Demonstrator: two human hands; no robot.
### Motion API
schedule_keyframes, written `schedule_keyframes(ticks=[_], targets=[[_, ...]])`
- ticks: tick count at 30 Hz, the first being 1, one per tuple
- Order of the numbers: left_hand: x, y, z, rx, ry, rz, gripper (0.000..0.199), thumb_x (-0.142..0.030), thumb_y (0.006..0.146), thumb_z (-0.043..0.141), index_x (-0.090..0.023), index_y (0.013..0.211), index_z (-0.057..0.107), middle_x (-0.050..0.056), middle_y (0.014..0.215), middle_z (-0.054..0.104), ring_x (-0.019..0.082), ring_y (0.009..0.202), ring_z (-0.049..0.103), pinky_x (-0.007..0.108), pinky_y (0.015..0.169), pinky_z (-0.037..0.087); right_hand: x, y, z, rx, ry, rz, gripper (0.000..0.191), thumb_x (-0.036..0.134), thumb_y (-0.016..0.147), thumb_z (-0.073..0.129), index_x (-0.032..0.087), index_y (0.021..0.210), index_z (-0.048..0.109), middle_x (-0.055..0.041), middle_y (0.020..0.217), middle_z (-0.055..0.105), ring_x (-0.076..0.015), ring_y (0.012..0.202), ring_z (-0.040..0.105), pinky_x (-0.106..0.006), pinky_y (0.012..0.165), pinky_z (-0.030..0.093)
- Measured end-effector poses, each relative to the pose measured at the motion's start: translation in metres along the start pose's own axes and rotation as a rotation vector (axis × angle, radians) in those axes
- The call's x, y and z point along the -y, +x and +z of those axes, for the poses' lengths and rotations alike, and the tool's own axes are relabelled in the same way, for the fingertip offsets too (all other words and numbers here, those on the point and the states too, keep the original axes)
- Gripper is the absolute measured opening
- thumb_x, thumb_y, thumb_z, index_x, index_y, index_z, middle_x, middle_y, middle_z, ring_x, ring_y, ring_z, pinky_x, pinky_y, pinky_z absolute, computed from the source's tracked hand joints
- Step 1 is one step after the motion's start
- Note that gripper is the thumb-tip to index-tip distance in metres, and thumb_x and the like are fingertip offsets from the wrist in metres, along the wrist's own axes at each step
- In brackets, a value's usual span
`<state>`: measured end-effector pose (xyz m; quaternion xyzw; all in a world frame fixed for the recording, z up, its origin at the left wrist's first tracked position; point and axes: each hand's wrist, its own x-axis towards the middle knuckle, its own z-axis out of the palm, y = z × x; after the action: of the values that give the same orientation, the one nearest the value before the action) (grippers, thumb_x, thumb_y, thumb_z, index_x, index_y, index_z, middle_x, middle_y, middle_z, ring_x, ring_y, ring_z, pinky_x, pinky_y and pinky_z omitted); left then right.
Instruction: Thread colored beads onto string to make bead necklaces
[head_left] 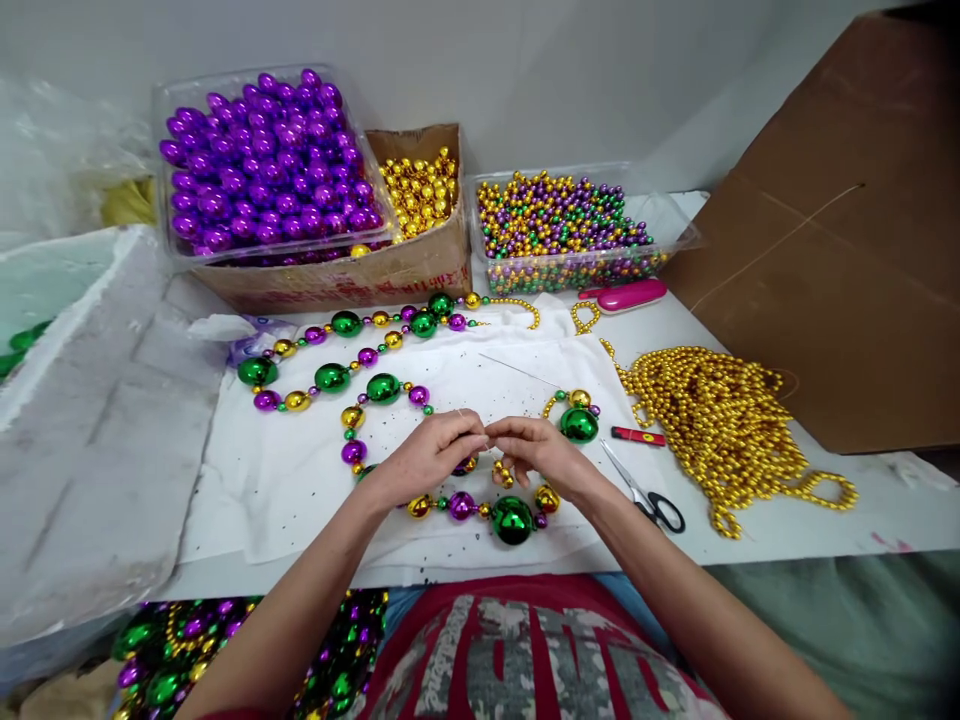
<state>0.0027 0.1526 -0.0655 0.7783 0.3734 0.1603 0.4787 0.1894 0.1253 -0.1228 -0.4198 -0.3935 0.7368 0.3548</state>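
Observation:
Over the white cloth (285, 500), my left hand (439, 450) and my right hand (532, 450) meet fingertip to fingertip. Both are closed in a pinch. A thin pale thread seems to run at the fingertips, though the fingers hide most of it. Gold beads (502, 474) hang just under my right hand. A strand of purple, gold and green beads (461, 506) curves below both hands, with a large green bead (513, 520) near the front. Another large green bead (579, 424) lies right of my right hand. Behind it a long needle (517, 369) rests on the cloth.
Scissors (649, 500), a red lighter (637, 436) and a heap of gold bead strings (720, 420) lie to the right. At the back stand a tub of purple beads (169, 215), a carton (420, 275) and a tub of small mixed beads (570, 275). A cardboard sheet (840, 300) leans at right.

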Motion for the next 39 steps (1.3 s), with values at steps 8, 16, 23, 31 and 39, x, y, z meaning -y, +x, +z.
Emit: schedule_keyframes(ticks=[8,16,23,31,39], targets=[[0.009,0.002,0.012,-0.011,-0.125,0.015,0.022,-0.025,0.092,0.044,-0.016,0.08,0.059,0.002,0.081,0.058,0.012,0.075,0.052,0.026,0.07,0.039,-0.012,-0.006,0.01,-0.035,-0.01,0.041,0.02,0.031,0.069,0.07,0.018,0.084,0.065,-0.0012,0.082,0.068,-0.0117,0.048,0.062,-0.016,0.031,0.032],[0.015,-0.012,0.012,-0.011,-0.391,-0.02,0.023,-0.03,0.092,0.047,-0.013,0.082,0.059,0.003,0.08,0.057,0.011,0.067,0.048,0.024,0.063,0.038,-0.015,-0.01,0.007,-0.142,-0.038,-0.01,0.02,0.035,0.07,0.07,0.017,0.071,0.059,0.0002,0.059,0.064,-0.0106,0.042,0.054,-0.019,0.035,0.035],[0.01,-0.013,0.014,0.0,-0.46,-0.01,0.021,-0.029,0.09,0.05,-0.013,0.078,0.059,0.003,0.077,0.056,0.011,0.067,0.047,0.025,0.063,0.038,-0.015,-0.018,0.016,-0.33,-0.322,-0.319,0.022,0.02,0.077,0.059,0.023,0.099,0.055,-0.0022,0.087,0.06,-0.0136,0.06,0.06,-0.023,0.045,0.045],[0.014,-0.017,0.016,-0.051,-0.433,-0.019,0.02,-0.028,0.09,0.051,-0.015,0.079,0.062,0.005,0.081,0.061,0.014,0.073,0.054,0.027,0.067,0.041,-0.016,-0.015,0.018,-0.215,-0.427,-0.355,0.016,0.025,0.083,0.057,0.019,0.072,0.067,-0.0037,0.075,0.062,-0.0148,0.066,0.057,-0.026,0.058,0.044],[0.04,-0.048,0.037,-0.708,-0.385,-0.121,0.018,-0.025,0.087,0.055,-0.017,0.075,0.064,0.006,0.094,0.065,0.019,0.094,0.057,0.029,0.084,0.04,-0.011,-0.037,-0.027,-0.275,-0.17,-0.128,0.022,0.036,0.076,0.065,0.017,0.066,0.06,0.0063,0.047,0.041,-0.0075,0.043,0.032,-0.023,0.043,0.024]])
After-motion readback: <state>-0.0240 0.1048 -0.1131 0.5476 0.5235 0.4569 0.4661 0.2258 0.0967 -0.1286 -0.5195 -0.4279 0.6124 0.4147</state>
